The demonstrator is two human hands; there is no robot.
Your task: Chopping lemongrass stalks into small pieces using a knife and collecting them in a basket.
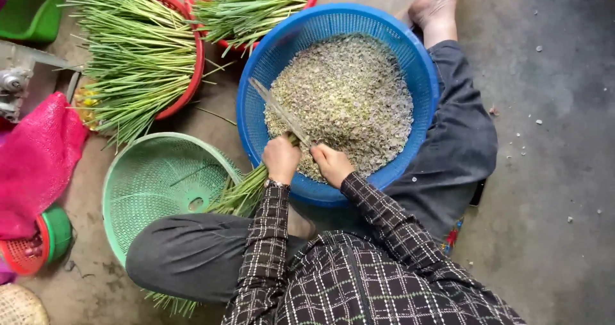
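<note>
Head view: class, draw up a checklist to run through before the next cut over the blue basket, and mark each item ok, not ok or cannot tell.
1. Left hand grips the bundle of green stalks: ok.
2. Right hand holds the knife: ok.
3. Stalk ends sit over the blue basket: ok.
4. Fingers away from the blade: cannot tell.
5. Blue basket has room left: ok.
6. More stalks wait in the red basket: ok.

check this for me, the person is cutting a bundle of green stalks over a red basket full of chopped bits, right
Not quite: the basket under the hands is blue, not red, as the head view shows. The left hand grips the bundle of green stalks over it, and the chopped bits fill it.
</note>
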